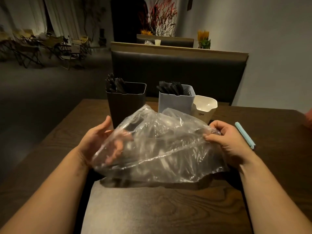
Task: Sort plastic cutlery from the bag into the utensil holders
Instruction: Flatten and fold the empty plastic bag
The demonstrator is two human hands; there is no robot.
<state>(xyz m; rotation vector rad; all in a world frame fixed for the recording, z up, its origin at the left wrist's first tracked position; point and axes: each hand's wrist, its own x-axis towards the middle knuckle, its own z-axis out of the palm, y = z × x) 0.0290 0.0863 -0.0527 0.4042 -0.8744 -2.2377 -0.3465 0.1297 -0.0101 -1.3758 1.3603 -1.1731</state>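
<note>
While the right hand (226, 139) pinches the edge of the clear bag (162, 149) at 3 o'clock, the left hand (99, 141) sits at 9 o'clock. Its loosely spread fingers show through the film and grip nothing. The cutlery inside cannot be made out, so its axis is unknown. The utensil holders (126, 105) stand at 12 o'clock.

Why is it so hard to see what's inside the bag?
Head view: the light is dim and yellowish; the crumpled clear bag catches glare streaks that hide its inside; the left hand shows hazily through the plastic; the wide lens bends the table edges.
</note>
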